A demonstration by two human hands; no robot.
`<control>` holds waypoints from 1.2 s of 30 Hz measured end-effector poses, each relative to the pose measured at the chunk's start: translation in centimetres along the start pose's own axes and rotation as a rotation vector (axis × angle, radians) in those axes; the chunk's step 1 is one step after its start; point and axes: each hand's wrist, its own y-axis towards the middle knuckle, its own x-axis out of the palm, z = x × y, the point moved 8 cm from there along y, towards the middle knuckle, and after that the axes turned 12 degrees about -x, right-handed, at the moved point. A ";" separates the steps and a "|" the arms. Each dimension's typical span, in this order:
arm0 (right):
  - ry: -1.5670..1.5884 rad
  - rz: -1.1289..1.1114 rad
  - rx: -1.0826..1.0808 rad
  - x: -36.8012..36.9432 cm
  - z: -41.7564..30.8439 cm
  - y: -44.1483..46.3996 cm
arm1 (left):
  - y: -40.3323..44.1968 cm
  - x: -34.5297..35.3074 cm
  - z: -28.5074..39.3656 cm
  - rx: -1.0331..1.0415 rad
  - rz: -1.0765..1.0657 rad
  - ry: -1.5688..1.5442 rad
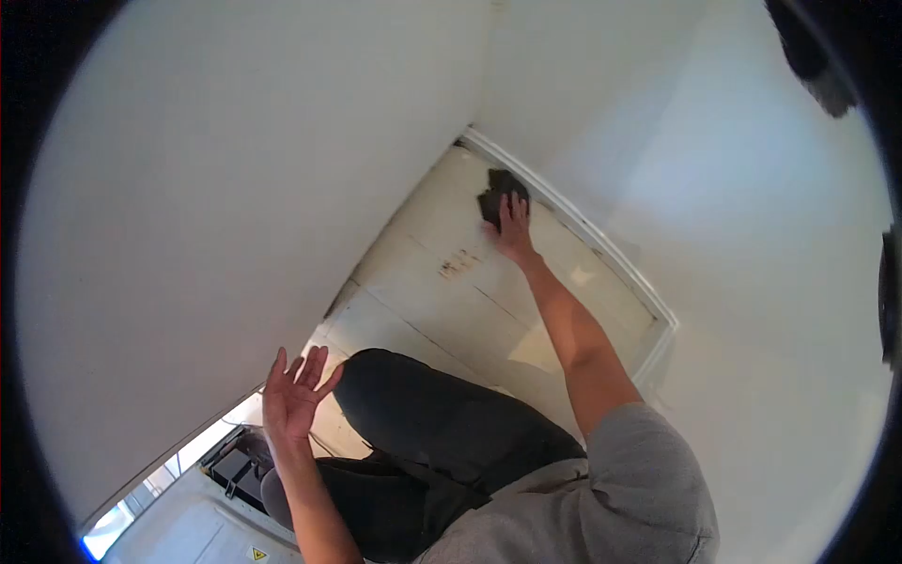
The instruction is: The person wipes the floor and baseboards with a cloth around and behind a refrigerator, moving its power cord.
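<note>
My right hand reaches out to the far corner of the floor, its fingers spread over a dark cloth and pressing it against the boards. The cloth looks crumpled with an uneven outline, and part of it is under my fingers. Palm up, my left hand is raised near my bent knee with its fingers apart and nothing in it.
Pale floorboards carry brown worn marks. White skirting runs along the right wall. A large white panel closes the left side. At bottom left stands a dark open-framed object beside a white surface with a yellow warning label.
</note>
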 end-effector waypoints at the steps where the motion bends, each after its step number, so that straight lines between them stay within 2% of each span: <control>1: 0.011 -0.002 -0.029 0.7 -1.1 1.5 | -0.1 -0.5 0.7 0.027 0.000 -0.016; 3: -0.166 0.015 0.077 2.3 -2.9 3.1 | -1.2 -1.1 3.4 0.212 -0.157 -0.218; 4: -0.105 0.084 -0.043 3.0 -4.8 3.7 | -2.4 -0.3 4.9 0.324 -0.320 -0.164; 5: -0.069 0.054 -0.064 5.9 -7.5 3.4 | -3.5 -0.2 5.7 0.360 -0.282 -0.167; 7: 0.006 0.050 -0.407 9.5 -14.6 0.4 | -4.3 2.0 4.8 0.128 -0.613 -0.698; 8: 0.075 0.048 -0.435 11.0 -17.0 -1.6 | -4.1 0.8 6.1 0.279 -0.656 -0.547; 11: 0.210 0.068 -0.501 14.6 -23.5 -7.8 | -3.8 0.7 6.2 0.270 -0.682 -0.623; 13: 0.453 -0.035 -0.387 20.1 -26.8 -11.2 | -3.4 0.4 6.4 0.279 -0.677 -0.645; 15: 0.595 -0.250 -0.669 22.7 -32.6 -13.5 | -3.5 0.5 6.3 0.260 -0.697 -0.646; 17: 1.099 -0.654 -0.600 22.1 -36.9 -15.0 | -3.5 0.7 6.3 0.286 -0.689 -0.629; 18: 1.153 -0.603 -0.646 21.1 -37.4 -14.6 | -3.6 0.6 6.3 0.304 -0.676 -0.599; 19: 1.207 -0.553 -0.685 20.1 -37.5 -14.1 | -3.7 0.4 6.3 0.300 -0.672 -0.604; 20: 1.416 -0.338 -0.736 15.5 -36.5 -12.2 | -3.6 -0.1 6.4 0.324 -0.642 -0.591; 22: 1.039 -0.228 -0.513 12.3 -30.7 -10.0 | -3.5 -0.2 6.4 0.360 -0.603 -0.546; 23: 1.373 -0.337 -0.279 8.1 -27.5 -9.1 | -3.5 0.1 6.3 0.344 -0.611 -0.554; 24: 1.027 -0.039 -0.450 4.9 -22.8 -8.1 | -3.3 0.4 6.1 0.305 -0.630 -0.613; 25: 0.717 0.173 -0.490 2.0 -17.5 -7.8 | -3.2 0.5 6.0 0.272 -0.644 -0.673; 27: 0.563 0.293 -0.286 -2.9 -7.2 -7.6 | -3.3 0.5 6.2 0.337 -0.616 -0.595; 28: 0.238 0.298 -0.286 -4.9 -3.0 -8.1 | -3.3 0.3 6.2 0.348 -0.611 -0.605; 29: 0.049 0.358 -0.151 -5.0 1.1 -9.3 | -3.3 0.2 6.2 0.353 -0.605 -0.614; 31: -0.190 0.531 -0.264 -2.3 2.0 -10.7 | -3.2 0.5 6.0 0.341 -0.618 -0.620; 33: -0.052 0.461 -0.325 4.1 -1.7 -10.8 | -3.1 0.7 5.9 0.337 -0.623 -0.620; 34: -0.050 0.347 -0.193 6.7 -6.6 -11.6 | -3.1 0.8 5.6 0.289 -0.637 -0.671; 35: 0.313 0.219 -0.380 7.9 -12.4 -12.1 | -3.1 0.9 5.4 0.244 -0.654 -0.721; 36: 0.553 0.103 -0.374 10.9 -16.4 -13.0 | -3.2 0.8 5.4 0.247 -0.654 -0.720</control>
